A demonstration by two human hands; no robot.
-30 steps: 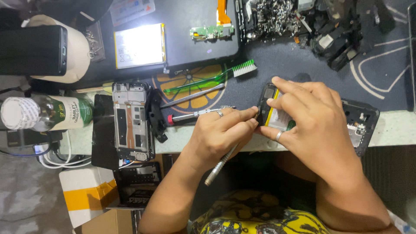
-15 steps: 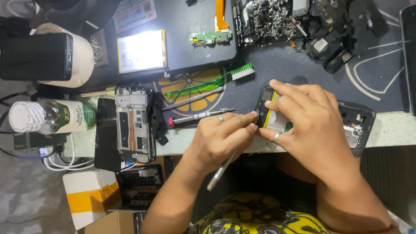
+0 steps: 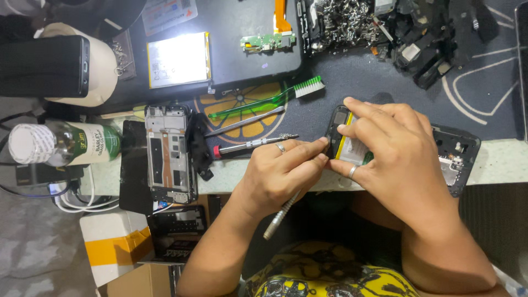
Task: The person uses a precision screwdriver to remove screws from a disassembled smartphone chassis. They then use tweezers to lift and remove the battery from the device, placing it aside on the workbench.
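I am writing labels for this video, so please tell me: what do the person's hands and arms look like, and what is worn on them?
Both forearms are bare, no sleeves or gloves show. The left hand wears a silver ring on one finger. The right hand also wears a plain silver ring. No watch or bracelet is visible.

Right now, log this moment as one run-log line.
left hand: grips metal tool, tip at opened phone | right hand: steadies phone from above | nearby: red-handled screwdriver, green brush, phone frame
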